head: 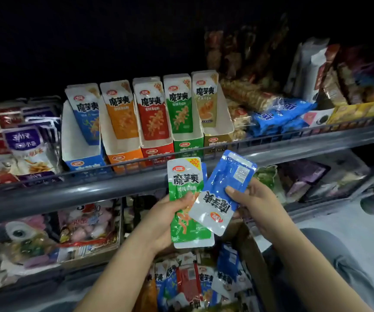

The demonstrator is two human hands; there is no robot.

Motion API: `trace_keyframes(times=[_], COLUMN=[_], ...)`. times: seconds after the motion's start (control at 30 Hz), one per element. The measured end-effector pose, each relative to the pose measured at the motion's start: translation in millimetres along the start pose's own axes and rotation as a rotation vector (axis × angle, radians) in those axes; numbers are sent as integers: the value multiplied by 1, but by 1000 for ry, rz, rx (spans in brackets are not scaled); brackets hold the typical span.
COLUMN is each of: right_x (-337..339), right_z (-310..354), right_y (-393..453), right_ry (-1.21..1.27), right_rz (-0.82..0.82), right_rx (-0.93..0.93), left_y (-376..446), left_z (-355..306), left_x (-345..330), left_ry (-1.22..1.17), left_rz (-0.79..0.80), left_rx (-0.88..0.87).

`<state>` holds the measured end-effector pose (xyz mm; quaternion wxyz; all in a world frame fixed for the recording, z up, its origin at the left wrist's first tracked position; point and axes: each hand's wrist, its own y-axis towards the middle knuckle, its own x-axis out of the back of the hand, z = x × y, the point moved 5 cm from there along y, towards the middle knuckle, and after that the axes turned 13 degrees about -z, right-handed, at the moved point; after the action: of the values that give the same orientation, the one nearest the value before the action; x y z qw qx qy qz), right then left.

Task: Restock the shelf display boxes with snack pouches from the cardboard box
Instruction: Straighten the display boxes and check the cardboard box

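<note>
My left hand [170, 218] grips a green snack pouch [187, 176] upright, its front facing me. A blue pouch [226, 179] is pinched in my right hand [257, 206], upside down and tilted, overlapping the green one. Both hang just below the grey shelf rail [91, 190]. On the shelf above stand several display boxes: blue [81, 152], orange [119, 149], red [156, 145], green [187, 140] and tan [218, 134], each with pouches upright inside. The cardboard box [252, 255] sits below my hands, filled with mixed pouches [188, 284].
Purple and white snack bags [24, 140] fill the shelf left of the display boxes. Blue biscuit packs [278, 115] and other goods lie to the right. The lower shelf [87, 230] holds toys and sweets. My knee [330, 255] is at the lower right.
</note>
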<state>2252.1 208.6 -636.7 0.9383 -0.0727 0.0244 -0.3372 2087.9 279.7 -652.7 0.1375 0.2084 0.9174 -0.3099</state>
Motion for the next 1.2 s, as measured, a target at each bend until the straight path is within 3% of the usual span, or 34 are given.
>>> trace_keyframes(times=[0.17,0.3,0.5,0.6,0.73,0.8,0.97,1.07,1.2], right_x=[1,-18,-46,-55,-78,-84,-83,-78,-78], right_z=[61,101,111,109,106,104,108,120,134], right_y=[7,9,14,9,5,7,25,29,33], right_ry=[-43,-344,-889,-1016,-1029,-1033,-831,-716,-684], right_rz=[-117,-182,-234,-307,-127,7,294,259,12], right_rx=[232,529,740,1000,1268,1299,1119,1064,1075], left_y=[-5,-6,-8,-12,-14,-13,-13,-17,-23], left_z=[-50,-69,-83,-87,-95,-98,-101,-103,-109], left_x=[-5,-5,-1,-1,5,11,22,25,29], left_ry=[20,-1,-38,-47,-162,-167,-146,-130,-139], left_rz=[-24,-26,-40,-16,-10,-42,-64,-27,-43], left_rx=[-206,-264,-239,-179,-166,-203,-257,-276,-359])
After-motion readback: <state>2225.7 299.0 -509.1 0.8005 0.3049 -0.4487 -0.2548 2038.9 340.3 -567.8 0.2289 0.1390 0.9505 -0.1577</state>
